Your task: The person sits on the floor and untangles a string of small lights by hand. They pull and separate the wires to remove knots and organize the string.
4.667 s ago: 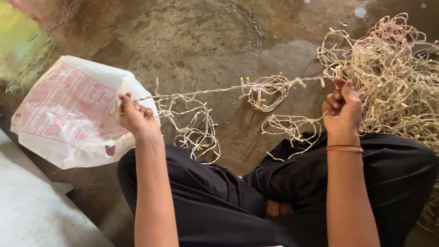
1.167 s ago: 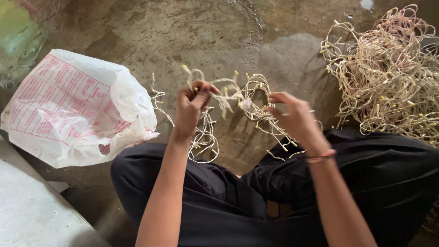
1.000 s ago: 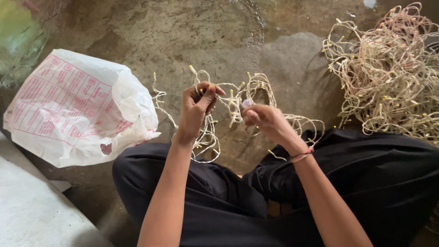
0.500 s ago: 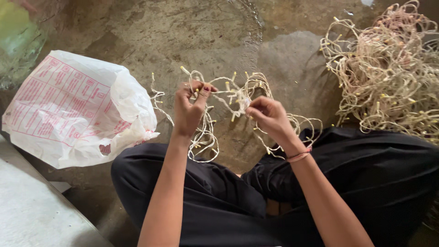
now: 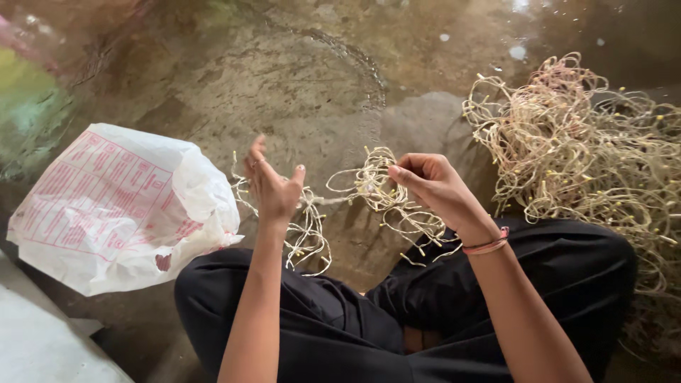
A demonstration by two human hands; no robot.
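**Two bare hands work a tangle of pale wire on a stone floor**

Two hands meet over a knot of cream-coloured string lights, seen from above by a person sitting cross-legged in black trousers (image 5: pixel 340 333). At far left a pale slab (image 5: pixel 42 347) edges the scene. Beside it a white plastic bag (image 5: pixel 120 206) with red print lies crumpled on the stained, damp-looking floor (image 5: pixel 284 85), just off the person's left knee.

Next comes the left hand (image 5: pixel 272 186), raised with its fingers spread and loose, the palm turned toward the middle. Thin strands of the string lights (image 5: pixel 372 188) run past its palm and hang in loops below it, down to the floor in front of the shin. Whether any strand is pinched between the thumb and palm cannot be told from this angle.

A single taut strand crosses from that hand to the bunched coil at centre. The right hand (image 5: pixel 433 186) grips that coil, its fingers curled in and the thumb pressed against the bundle. More loops spill beneath it onto the floor and against the right leg. A pink-and-red bangle (image 5: pixel 488 245) circles the right wrist.

At far right a much larger heap of wire (image 5: pixel 589 163) of the same pale kind, studded with small yellow bulbs, lies piled on the floor beside the right knee, apart from the hands.
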